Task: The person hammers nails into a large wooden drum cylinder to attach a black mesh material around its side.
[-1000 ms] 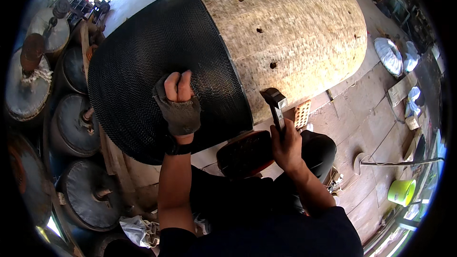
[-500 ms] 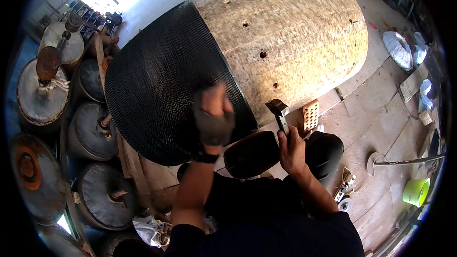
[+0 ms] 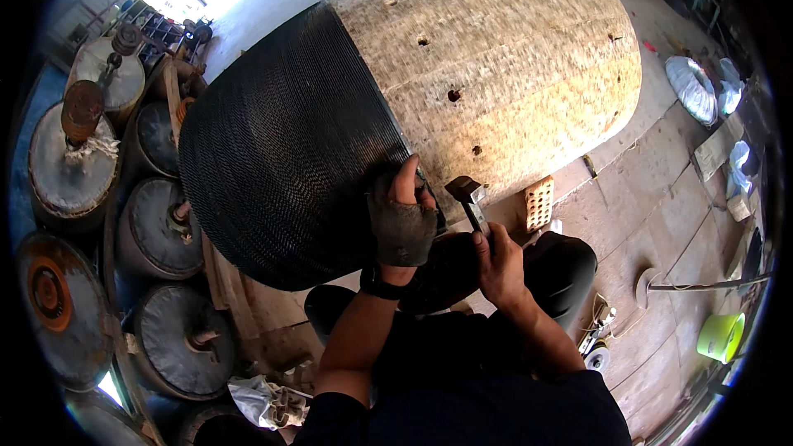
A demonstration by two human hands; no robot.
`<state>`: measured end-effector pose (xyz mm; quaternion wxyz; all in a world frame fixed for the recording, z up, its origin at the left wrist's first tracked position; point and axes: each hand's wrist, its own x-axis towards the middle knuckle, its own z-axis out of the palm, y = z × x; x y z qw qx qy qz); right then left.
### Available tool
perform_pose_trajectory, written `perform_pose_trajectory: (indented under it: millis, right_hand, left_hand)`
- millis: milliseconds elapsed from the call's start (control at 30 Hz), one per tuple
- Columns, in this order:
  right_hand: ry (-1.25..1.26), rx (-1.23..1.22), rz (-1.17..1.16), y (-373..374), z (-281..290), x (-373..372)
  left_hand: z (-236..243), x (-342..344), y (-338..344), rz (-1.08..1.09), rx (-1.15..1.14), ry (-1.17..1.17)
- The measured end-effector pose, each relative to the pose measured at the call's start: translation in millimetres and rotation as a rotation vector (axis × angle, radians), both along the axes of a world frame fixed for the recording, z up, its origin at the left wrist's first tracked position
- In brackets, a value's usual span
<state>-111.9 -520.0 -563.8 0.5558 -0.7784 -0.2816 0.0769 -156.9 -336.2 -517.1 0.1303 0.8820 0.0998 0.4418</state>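
A large drum lies on its side before me. Its left part carries a black ribbed covering [image 3: 281,140], and its right part is a mottled tan surface [image 3: 512,74] dotted with several holes. My left hand [image 3: 402,223], in a dark fingerless glove, rests at the right edge of the covering near its lower end. The index finger is stretched along that edge, apart from the thumb; the other fingers are partly hidden. In my right hand [image 3: 502,268] is a hammer [image 3: 472,202], gripped by its handle, its dark head raised just below the tan surface.
Several rollers with end shafts [image 3: 182,339] stand along the left, beside wooden beams [image 3: 223,281]. A perforated brick [image 3: 539,204] is by the drum's lower side. To the right are a white wrapped coil [image 3: 690,89], a metal rod stand [image 3: 647,291] and a lime-green bucket [image 3: 720,337].
My left hand has moved right and slightly down, from over the black covering to its edge. The hammer has shifted slightly left in my right hand.
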Motion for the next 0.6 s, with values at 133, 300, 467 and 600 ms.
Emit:
perform_pose_trajectory:
  millis: [133, 300, 467, 600]
  right_hand:
    - [-0.055, 0.036, 0.012, 5, -3, -1]
    - [-0.19, 0.026, 0.014, 15, 6, 0]
    - [-0.205, 0.034, 0.032, 17, 12, 0]
    - [-0.212, -0.005, 0.035, 17, 9, -1]
  left_hand:
    - [-3, 10, -9, -0.01, -0.19, 0.007]
    - [-5, 15, -9, 0.142, 0.013, -0.038]
    - [-5, 14, -8, 0.125, -0.014, -0.008]
    - [-2, 9, -14, 0.093, -0.075, 0.02]
